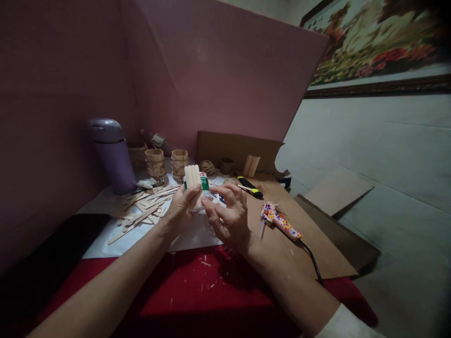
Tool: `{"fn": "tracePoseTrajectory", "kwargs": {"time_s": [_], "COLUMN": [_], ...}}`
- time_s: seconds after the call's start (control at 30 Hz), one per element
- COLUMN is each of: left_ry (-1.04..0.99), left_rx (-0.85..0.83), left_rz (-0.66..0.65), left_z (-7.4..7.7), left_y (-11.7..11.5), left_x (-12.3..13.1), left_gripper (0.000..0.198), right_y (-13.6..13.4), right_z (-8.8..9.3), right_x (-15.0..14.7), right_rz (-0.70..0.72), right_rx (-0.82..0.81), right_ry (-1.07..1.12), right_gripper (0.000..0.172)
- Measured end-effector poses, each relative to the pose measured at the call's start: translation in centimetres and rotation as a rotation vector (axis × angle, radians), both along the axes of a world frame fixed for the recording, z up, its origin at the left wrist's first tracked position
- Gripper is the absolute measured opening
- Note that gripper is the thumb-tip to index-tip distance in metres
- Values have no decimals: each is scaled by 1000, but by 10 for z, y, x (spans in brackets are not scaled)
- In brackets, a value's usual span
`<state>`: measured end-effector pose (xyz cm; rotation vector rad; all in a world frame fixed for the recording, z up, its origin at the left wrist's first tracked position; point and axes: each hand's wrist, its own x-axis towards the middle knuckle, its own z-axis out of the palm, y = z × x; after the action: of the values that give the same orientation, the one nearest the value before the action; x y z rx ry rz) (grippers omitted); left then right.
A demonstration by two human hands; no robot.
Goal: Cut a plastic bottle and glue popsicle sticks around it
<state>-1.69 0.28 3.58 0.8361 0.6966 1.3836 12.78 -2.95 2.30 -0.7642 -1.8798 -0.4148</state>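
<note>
Near the centre, my left hand [181,204] is wrapped round a small clear plastic bottle piece [205,182] with a green and white label. Several wooden craft sticks [192,176] stand upright side by side against its near side, under my left thumb. My right hand [229,211] is at the right side of the bottle piece, thumb and fingers bent towards it with fingertips at its lower edge. Whether those fingers pinch anything is too small to tell.
Loose sticks [141,211] lie on white paper at left, by a purple flask [114,162]. Stick-covered cups [179,164] stand behind. At right, a flowered glue gun [282,221] and yellow-black cutter [249,186] lie on cardboard [317,253]. Red cloth [197,291] is in front.
</note>
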Motion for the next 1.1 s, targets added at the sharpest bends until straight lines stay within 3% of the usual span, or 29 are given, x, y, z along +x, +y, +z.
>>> {"fn": "tracePoseTrajectory", "kwargs": {"time_s": [0.13,0.3,0.53,0.67,0.9,1.1], "left_ry": [41,150,490,671,673,792], "left_rx": [110,261,184,177,269,262], "left_rz": [57,272,298,267,301,310], "left_z": [-1,-2,-20,-19,-15,-19], "left_y": [7,24,45,43,38,42], "left_x": [-6,-27,-41,-39,-37,-37], "left_gripper": [47,56,75,86,97,103], "right_y": [2,9,17,19,21,23], "right_z": [0,2,-2,-4,-6,-8], "right_x": [2,8,9,10,10,11], "right_rz": [-15,-50,-59,-56,-49,-46], "right_rx": [-21,-51,-69,-68,-79,-98], "right_ry": [47,264,309,298,302,298], "right_gripper": [25,29,26,27,27,30]}}
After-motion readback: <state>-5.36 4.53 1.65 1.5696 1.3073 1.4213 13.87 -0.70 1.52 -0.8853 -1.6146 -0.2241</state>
